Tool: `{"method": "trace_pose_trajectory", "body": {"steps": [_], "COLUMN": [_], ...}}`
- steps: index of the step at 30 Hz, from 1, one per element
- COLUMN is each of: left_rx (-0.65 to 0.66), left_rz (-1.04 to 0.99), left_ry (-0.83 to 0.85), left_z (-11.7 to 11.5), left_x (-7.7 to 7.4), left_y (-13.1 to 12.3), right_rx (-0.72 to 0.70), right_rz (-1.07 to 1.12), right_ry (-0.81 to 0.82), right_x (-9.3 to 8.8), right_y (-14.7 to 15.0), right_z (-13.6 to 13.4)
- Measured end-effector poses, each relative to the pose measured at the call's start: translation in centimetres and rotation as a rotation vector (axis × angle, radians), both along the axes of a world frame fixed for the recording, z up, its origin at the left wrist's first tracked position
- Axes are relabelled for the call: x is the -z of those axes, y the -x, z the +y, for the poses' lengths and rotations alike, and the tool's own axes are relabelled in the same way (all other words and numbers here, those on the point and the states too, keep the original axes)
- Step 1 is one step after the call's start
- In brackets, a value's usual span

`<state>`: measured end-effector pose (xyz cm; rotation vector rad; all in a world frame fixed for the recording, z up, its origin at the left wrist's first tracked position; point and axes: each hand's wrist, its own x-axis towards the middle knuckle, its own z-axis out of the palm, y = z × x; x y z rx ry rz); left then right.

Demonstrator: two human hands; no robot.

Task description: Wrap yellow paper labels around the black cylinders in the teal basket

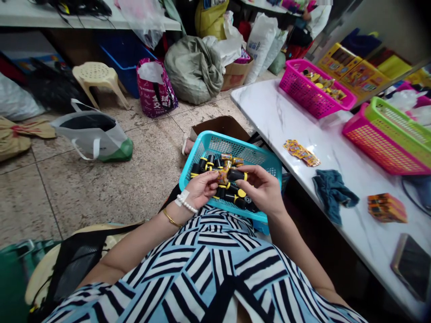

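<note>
Over the turquoise basket on my lap, my left hand pinches a small yellow-orange printed label. My right hand grips a short black cylinder with a yellow rim between thumb and fingers. The label and the cylinder meet between the hands; whether they are stuck together I cannot tell. Beneath them, several similar black-and-yellow cylinders lie loose in the basket. A few at the far side, such as the wrapped cylinder, show yellow-orange print.
The marble-patterned table at my right carries a pile of printed labels, a denim cloth, a label stack and a phone. Farther back stands a pink basket of cylinders. A brown carton sits behind my basket.
</note>
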<state>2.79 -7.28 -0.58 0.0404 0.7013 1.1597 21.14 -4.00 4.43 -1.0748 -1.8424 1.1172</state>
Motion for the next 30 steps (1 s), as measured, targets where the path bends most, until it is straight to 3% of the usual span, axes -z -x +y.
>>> {"method": "trace_pose_trajectory", "body": {"steps": [3,6,11,15,20,24,27,30], "left_rx": [-0.004,-0.009,-0.002,-0.022,-0.045,-0.06,-0.084,-0.083], "left_rz": [-0.015,-0.04,-0.032,0.097,0.195,0.269,0.31,0.318], "left_ry": [0.002,0.004,0.002,-0.058,-0.083,-0.084,-0.095,-0.113], "left_z": [0.0,0.0,-0.1,-0.3,-0.2,-0.3,-0.4,-0.5], "left_x": [-0.2,-0.1,0.2,0.0,-0.1,-0.2,-0.4,-0.5], "left_y": [0.0,0.0,-0.1,-0.1,0.2,0.3,0.1,0.0], "right_rx": [-0.001,0.021,-0.012,-0.048,0.017,-0.042,-0.093,-0.055], "right_rz": [0.09,0.026,-0.187,-0.394,-0.579,-0.464,-0.283,-0.227], "right_ry": [0.125,0.132,-0.039,-0.184,-0.251,-0.316,-0.25,-0.215], "right_x": [0.7,1.4,0.9,-0.2,0.3,1.2,1.7,2.0], "right_y": [0.3,0.3,0.3,0.9,0.8,0.7,0.7,0.3], "right_z": [0.2,0.3,0.1,0.1,0.3,0.2,0.2,0.3]}}
